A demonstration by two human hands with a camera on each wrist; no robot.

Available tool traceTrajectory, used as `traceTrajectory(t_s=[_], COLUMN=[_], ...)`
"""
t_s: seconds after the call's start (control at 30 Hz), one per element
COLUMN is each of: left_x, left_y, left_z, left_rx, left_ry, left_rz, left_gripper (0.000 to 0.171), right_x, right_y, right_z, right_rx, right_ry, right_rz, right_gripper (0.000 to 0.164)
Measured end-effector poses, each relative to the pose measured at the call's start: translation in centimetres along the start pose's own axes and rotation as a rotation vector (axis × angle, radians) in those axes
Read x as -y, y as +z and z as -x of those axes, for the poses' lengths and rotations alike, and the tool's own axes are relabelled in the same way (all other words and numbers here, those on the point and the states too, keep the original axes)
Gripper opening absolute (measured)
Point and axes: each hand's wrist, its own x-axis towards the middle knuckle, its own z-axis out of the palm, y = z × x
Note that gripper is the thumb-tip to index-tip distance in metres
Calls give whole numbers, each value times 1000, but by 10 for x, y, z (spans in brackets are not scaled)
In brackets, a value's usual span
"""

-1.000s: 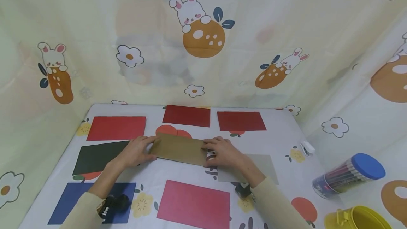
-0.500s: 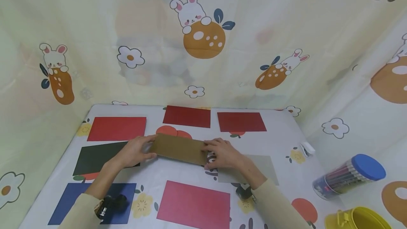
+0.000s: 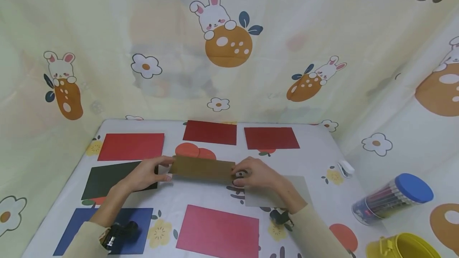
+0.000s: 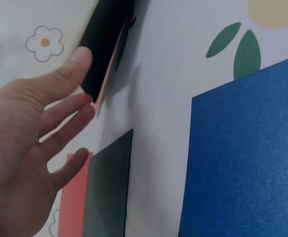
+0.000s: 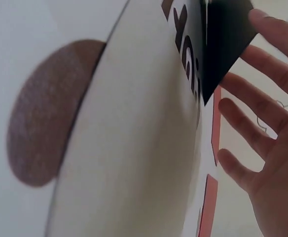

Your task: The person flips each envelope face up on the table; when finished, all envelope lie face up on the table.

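Observation:
Between my two hands an olive-brown sheet of card (image 3: 203,168) is held a little above the table, tilted. My left hand (image 3: 145,174) pinches its left end between thumb and fingers; in the left wrist view the sheet's side looks nearly black, in shadow, by the thumb of the left hand (image 4: 40,123). The right end is pinched by my right hand (image 3: 256,172). In the right wrist view a dark corner of the sheet (image 5: 228,44) points down beside the fingers of the right hand (image 5: 267,108).
Around the hands lie a red sheet (image 3: 130,146), two dark red sheets (image 3: 209,132), a dark green sheet (image 3: 107,180), a blue sheet (image 3: 69,228), a pink sheet (image 3: 217,232) and a grey sheet (image 3: 301,194). A blue-lidded tub of pens (image 3: 389,198), a yellow bucket (image 3: 376,246) and a white stapler-like object (image 3: 346,168) stand right.
The olive-brown sheet has tilted up, so it looks narrower from above. Both hands have shifted slightly with it, and the right fingers have drawn to its right edge.

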Motion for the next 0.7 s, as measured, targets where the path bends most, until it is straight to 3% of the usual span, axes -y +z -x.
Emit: traceTrajectory(t_s=[0.1, 0.27, 0.5, 0.7], left_x=[1, 2, -3, -5], left_y=[1, 4, 4, 3], left_z=[0, -3, -4, -5], left_rx=[-20, -85, -85, -77], left_ry=[-10, -5, -18, -42], left_rz=[-6, -51, -45, -40], left_gripper=[50, 29, 25, 26], right_x=[-3, -7, -11, -14], right_y=[-2, -2, 0, 0], right_z=[4, 7, 11, 11], right_rx=[-32, -66, -39, -9], right_ry=[7, 22, 67, 30], right_rz=[-89, -140, -191, -201], right_gripper=[30, 31, 28, 26])
